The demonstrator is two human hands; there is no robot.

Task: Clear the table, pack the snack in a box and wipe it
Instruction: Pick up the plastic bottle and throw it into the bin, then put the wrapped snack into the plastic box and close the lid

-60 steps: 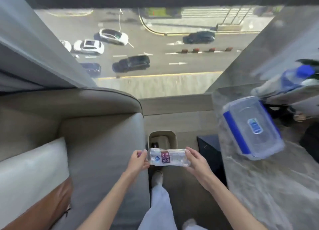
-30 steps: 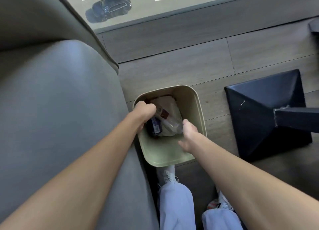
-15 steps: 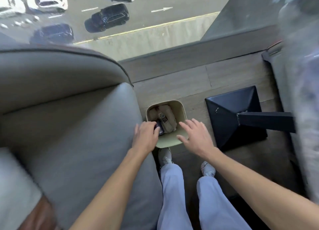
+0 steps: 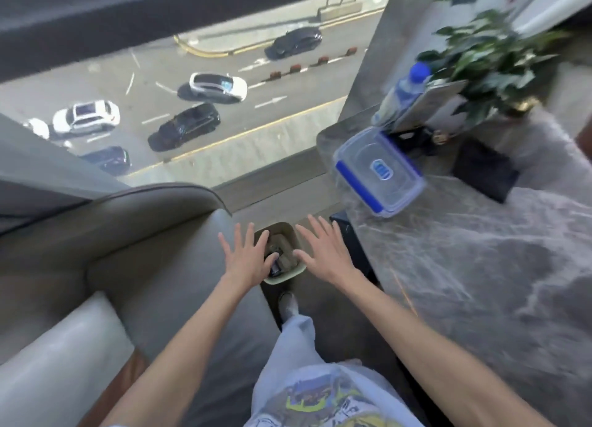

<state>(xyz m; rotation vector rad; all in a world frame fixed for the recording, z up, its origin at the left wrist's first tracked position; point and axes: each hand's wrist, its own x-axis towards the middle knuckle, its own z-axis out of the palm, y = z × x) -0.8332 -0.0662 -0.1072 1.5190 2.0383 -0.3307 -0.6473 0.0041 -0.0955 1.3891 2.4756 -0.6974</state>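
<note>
My left hand [image 4: 245,258] and my right hand [image 4: 323,250] hang open with fingers spread, either side of a small beige waste bin [image 4: 290,274] on the floor below. A crushed plastic bottle [image 4: 282,257] lies inside the bin. On the grey marble table [image 4: 480,266] to the right sits a clear plastic box with a blue-clipped lid [image 4: 379,172], lid closed. Behind it a bottle with a blue cap [image 4: 405,88] stands near the table's far edge.
A grey sofa [image 4: 144,266] fills the left side, close to the bin. The table's black pedestal base [image 4: 344,224] stands right of the bin. A potted plant [image 4: 487,58] and a dark flat object [image 4: 483,168] are on the table. A floor-to-ceiling window lies ahead.
Both hands put the crushed bottle into the bin, let go and rose away from it with fingers spread. My view lifted from the floor back up to the table.
</note>
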